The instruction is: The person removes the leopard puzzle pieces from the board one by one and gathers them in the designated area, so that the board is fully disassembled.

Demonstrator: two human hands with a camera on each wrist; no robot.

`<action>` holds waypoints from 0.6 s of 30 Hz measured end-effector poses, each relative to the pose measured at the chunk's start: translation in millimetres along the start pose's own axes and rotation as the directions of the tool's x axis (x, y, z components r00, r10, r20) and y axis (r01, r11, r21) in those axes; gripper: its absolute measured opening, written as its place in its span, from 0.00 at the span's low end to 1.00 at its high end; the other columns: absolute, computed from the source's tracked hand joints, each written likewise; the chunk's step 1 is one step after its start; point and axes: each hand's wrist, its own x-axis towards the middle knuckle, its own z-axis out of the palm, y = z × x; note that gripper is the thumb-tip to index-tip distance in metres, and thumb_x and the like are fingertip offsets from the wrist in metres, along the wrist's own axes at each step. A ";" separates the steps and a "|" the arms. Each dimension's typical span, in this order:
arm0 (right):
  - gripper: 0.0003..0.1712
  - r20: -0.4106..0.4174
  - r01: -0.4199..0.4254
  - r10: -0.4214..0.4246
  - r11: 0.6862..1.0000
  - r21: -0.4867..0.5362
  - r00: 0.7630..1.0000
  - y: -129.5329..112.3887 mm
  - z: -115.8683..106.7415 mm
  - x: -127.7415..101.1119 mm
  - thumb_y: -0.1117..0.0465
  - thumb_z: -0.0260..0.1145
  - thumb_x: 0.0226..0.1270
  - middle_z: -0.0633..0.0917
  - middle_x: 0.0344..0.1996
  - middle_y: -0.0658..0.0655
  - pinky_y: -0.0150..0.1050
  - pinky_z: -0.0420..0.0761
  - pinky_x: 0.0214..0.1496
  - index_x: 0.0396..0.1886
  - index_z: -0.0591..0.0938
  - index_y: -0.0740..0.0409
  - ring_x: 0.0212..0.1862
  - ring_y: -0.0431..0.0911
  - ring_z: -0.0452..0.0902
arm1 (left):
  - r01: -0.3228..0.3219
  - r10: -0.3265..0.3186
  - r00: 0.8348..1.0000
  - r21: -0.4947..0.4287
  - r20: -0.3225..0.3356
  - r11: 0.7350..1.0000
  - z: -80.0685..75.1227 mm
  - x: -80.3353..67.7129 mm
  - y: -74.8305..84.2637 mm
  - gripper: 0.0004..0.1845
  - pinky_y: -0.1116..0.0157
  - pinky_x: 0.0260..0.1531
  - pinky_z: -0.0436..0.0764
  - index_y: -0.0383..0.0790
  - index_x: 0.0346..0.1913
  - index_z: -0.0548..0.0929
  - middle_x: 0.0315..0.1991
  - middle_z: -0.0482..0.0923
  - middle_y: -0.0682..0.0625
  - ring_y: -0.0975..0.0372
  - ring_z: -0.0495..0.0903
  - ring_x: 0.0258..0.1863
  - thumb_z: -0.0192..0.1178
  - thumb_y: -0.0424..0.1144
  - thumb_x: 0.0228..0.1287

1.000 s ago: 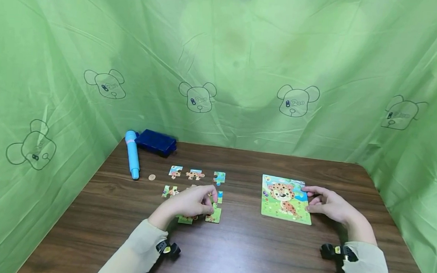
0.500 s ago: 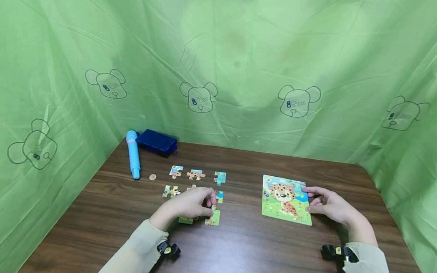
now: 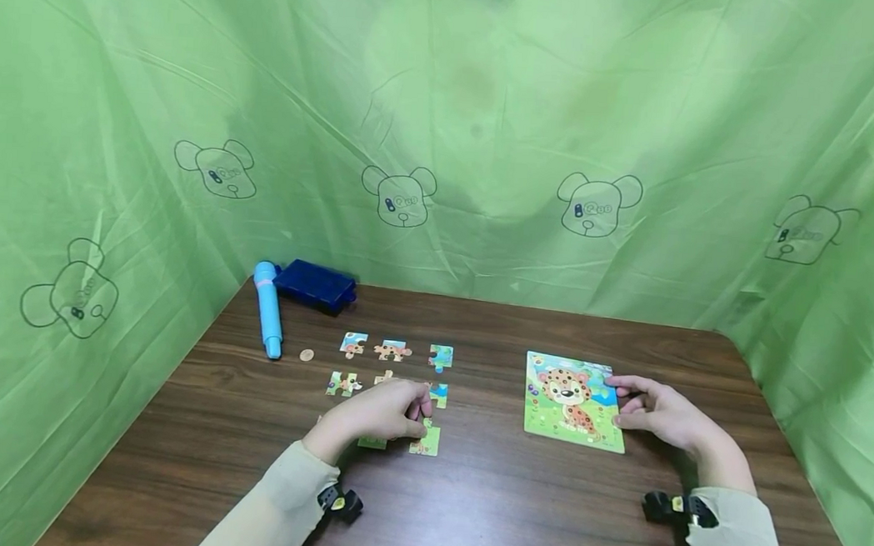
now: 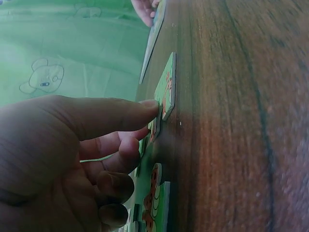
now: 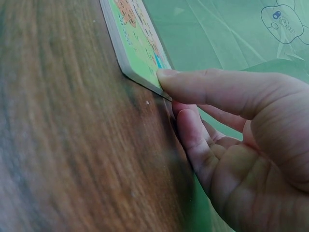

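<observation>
In the head view my left hand (image 3: 379,407) is bent over the lower-right jigsaw puzzle piece (image 3: 427,443), a green one with some orange. Thumb and index finger pinch its upper end, while the left wrist view shows the piece (image 4: 167,87) low over the wood beyond the thumb tip. My right hand (image 3: 661,414) holds the right edge of a square leopard-cub puzzle board (image 3: 568,402), thumb on its face near a corner. Several more pieces lie spaced out in rows, such as the blue-green piece (image 3: 441,356); my left hand hides some of them.
A light blue capped tube (image 3: 268,313) and a dark blue box (image 3: 316,284) are at the back left of the wooden table (image 3: 468,509). Near them lies a small round tan disc (image 3: 307,354). A green curtain (image 3: 476,125) encloses the back and sides.
My left hand has slid the lower-right puzzle piece slightly toward me, away from the piece above it. My right hand stays at the board's edge. The head view shifts a little.
</observation>
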 end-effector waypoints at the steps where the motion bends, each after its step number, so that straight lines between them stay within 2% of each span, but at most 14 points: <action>1: 0.45 0.000 0.001 -0.001 1.000 0.000 1.000 0.4 -0.2 0.2 0.66 0.81 0.66 0.79 0.59 0.66 0.35 0.80 0.45 0.79 0.72 0.67 0.46 0.45 0.79 | 0.002 -0.002 1.000 -0.003 0.001 1.000 -0.1 0.0 0.2 0.09 0.66 0.33 0.74 0.42 0.43 0.83 0.25 0.72 0.59 0.69 0.70 0.25 0.75 0.33 0.67; 14: 0.43 -0.019 -0.001 0.000 0.999 -0.053 1.000 1.5 -1.3 -0.7 0.65 0.81 0.67 0.80 0.58 0.64 0.34 0.79 0.46 0.79 0.73 0.65 0.47 0.46 0.78 | -0.006 0.006 1.000 -0.005 0.002 1.000 -1.5 2.7 0.1 0.08 0.66 0.33 0.76 0.44 0.42 0.84 0.24 0.74 0.59 0.70 0.71 0.23 0.74 0.35 0.68; 18: 0.41 -0.011 0.034 -0.035 0.996 -0.080 0.999 -1.4 1.8 -2.3 0.65 0.80 0.67 0.79 0.58 0.66 0.34 0.79 0.46 0.77 0.74 0.68 0.47 0.46 0.78 | -0.015 0.014 0.999 -0.020 -0.046 1.000 -10.4 -4.0 1.5 0.06 0.65 0.33 0.78 0.43 0.45 0.85 0.24 0.77 0.58 0.70 0.73 0.22 0.71 0.38 0.72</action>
